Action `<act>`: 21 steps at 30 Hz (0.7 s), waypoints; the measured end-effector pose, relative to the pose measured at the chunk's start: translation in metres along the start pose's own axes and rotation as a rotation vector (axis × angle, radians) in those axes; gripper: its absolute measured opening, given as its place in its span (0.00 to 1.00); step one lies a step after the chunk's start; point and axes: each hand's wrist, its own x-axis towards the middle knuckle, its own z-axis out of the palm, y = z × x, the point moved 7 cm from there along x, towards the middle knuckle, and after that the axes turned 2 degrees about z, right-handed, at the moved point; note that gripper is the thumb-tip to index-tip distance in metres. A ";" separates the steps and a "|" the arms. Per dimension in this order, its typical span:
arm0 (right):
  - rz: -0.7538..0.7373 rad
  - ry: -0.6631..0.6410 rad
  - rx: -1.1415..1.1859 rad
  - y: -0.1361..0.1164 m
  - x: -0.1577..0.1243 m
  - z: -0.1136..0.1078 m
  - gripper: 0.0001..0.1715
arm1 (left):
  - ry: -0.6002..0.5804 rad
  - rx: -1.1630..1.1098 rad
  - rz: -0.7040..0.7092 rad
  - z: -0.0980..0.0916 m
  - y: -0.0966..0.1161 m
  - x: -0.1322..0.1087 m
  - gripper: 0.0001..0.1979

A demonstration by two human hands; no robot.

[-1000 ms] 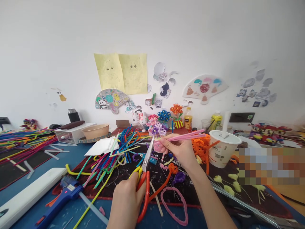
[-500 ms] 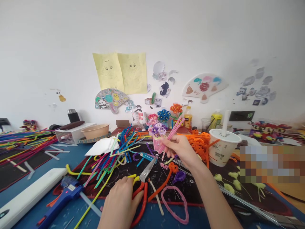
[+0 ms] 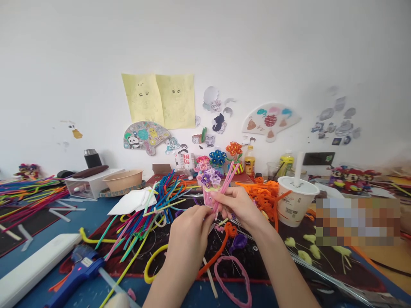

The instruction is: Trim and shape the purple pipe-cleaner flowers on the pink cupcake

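My right hand (image 3: pixel 236 203) is closed round a bundle of pink pipe cleaners (image 3: pixel 228 182), which slant up to the right. My left hand (image 3: pixel 192 226) pinches at the lower ends of the same bundle; its fingertips are partly hidden. Right behind my hands stands a small pink pot (image 3: pixel 208 197) with purple and pink pipe-cleaner flowers (image 3: pixel 210 176). The yellow handle of the scissors (image 3: pixel 147 267) shows beside my left wrist, the rest mostly covered by my arm. Below lie a pink pipe-cleaner loop (image 3: pixel 231 295) and an orange curled pipe cleaner (image 3: pixel 221 252).
Bundled coloured pipe cleaners (image 3: pixel 144 222) lie to the left, near a blue glue gun (image 3: pixel 85 267) and a long white case (image 3: pixel 41 269). To the right are an orange pile (image 3: pixel 263 196), a lidded cup (image 3: pixel 293 205) and pale green buds (image 3: pixel 305 256). Blue flowers (image 3: pixel 218 158) stand behind.
My left hand has let go of the scissors and moved up and right to the lower ends of the pink pipe cleaners. My right hand still holds the bundle. The view has shifted slightly.
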 end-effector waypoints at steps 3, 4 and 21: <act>-0.021 0.033 0.016 -0.003 0.000 -0.007 0.26 | -0.020 -0.052 0.094 -0.001 0.002 0.010 0.10; -0.025 0.043 0.020 -0.004 -0.001 -0.009 0.27 | -0.027 -0.073 0.124 -0.002 0.002 0.013 0.10; 0.012 0.084 0.006 0.001 0.002 -0.015 0.28 | 0.211 -0.045 0.333 -0.008 -0.001 0.010 0.04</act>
